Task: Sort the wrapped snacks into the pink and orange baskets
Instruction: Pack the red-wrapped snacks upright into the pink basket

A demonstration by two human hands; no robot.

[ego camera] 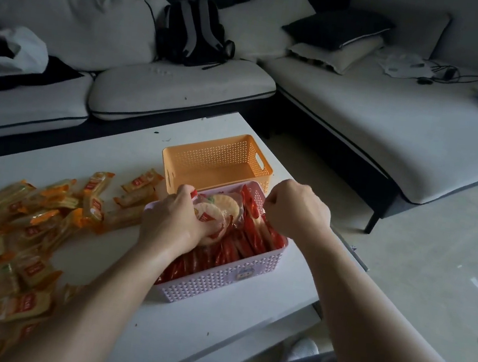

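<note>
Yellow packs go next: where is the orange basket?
Head view, centre: the orange basket stands on the white table just beyond the pink basket.

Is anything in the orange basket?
No, the orange basket shows only its bare floor and walls; the red snacks sit in the pink basket.

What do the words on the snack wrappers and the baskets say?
No text is clear enough to read.
Red labels on orange-wrapped snacks: too blurred.
Print on red-wrapped snacks: too blurred.
Small sticker on pink basket: too small.
On orange basket: no text seen.
</note>
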